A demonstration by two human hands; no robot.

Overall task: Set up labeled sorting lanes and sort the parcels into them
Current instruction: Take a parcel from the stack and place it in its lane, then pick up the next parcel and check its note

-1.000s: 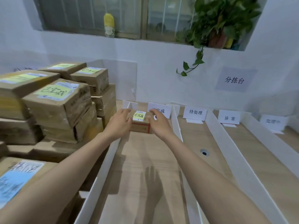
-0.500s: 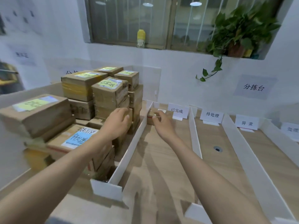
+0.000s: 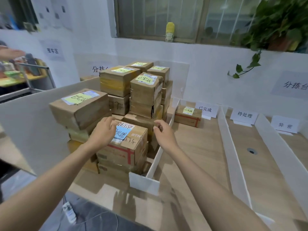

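Fetching a parcel: my left hand (image 3: 103,131) rests loose-fingered on the brown cardboard box with the blue note (image 3: 128,147), front of the stack (image 3: 145,92) — my right hand (image 3: 164,133) hovers empty beside it. Next, I judge — clasp both sides, lift clear.

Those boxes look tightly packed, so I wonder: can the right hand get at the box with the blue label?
Probably yes. The right hand hovers just beside the blue-label box, which lies uppermost and nearest the person, with nothing between them.
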